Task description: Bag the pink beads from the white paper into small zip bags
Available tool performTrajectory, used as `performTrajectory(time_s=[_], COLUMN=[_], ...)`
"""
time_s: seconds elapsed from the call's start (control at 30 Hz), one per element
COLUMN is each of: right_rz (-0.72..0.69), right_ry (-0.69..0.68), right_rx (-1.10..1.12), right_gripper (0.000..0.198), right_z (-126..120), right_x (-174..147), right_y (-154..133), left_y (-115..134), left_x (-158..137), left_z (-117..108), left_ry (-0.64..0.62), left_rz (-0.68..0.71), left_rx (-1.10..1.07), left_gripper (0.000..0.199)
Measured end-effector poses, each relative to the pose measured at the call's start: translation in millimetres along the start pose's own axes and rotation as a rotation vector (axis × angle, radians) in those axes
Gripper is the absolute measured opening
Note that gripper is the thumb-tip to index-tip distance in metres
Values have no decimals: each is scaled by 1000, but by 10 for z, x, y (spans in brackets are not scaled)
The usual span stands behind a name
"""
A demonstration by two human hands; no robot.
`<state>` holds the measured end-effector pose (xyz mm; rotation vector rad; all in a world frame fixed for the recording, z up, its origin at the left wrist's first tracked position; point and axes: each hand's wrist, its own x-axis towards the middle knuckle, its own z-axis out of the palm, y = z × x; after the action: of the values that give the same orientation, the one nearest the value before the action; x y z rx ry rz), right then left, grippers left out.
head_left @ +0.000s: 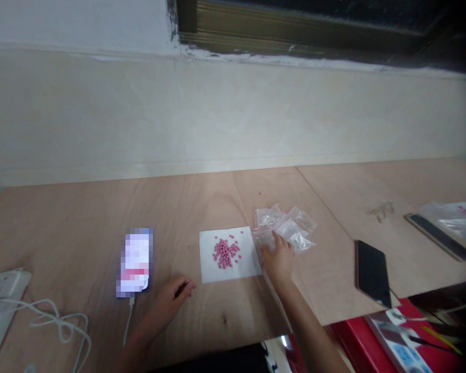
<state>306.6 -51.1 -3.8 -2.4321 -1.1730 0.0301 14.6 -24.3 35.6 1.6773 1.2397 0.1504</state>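
Observation:
My right hand [279, 259] reaches over the near edge of a small pile of clear zip bags [295, 225]. Its fingers are spread, and the fingertips touch the plastic; no bag is lifted. To its left lies a white sheet of paper [209, 272], with a heap of small pink pellets [224, 253] in the middle and a few scattered around it. My left hand [173, 298] rests on the table near the paper's lower left corner. Its fingers are loosely curled towards the thumb, with nothing visible in them.
A lit phone [135, 261] with a white cable lies left of the paper. On the right are a dark phone [373, 272], another phone [438, 235] and rubber bands [381, 211]. A white power strip [3, 290] and looped cable [64, 321] occupy the left edge. Behind stands a wall [101, 114].

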Motion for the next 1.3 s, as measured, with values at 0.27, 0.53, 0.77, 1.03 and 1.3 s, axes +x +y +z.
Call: performTrajectory(time_s=[0.27, 0.53, 0.77, 1.03, 1.3], right_rz=[77, 113, 43, -124, -271], right_ry=[138, 224, -222, -646, -302], right_rx=[229, 520, 797, 854, 749], right_gripper=[45, 45, 47, 36, 33], right_z=[-96, -513, -804, -585, -649], right_x=[48, 30, -322, -745, -717], right_y=[31, -3, -339, -702, -920], left_y=[-60, 70, 408, 461, 335], left_x=[-24, -31, -131, -121, -120], left_z=[-36, -116, -98, 9, -192], left_ry=[35, 47, 57, -46, 33], left_rz=[42, 90, 155, 176, 129], left_rx=[16, 12, -196, -306, -349], left_gripper=[30, 29, 26, 25, 23])
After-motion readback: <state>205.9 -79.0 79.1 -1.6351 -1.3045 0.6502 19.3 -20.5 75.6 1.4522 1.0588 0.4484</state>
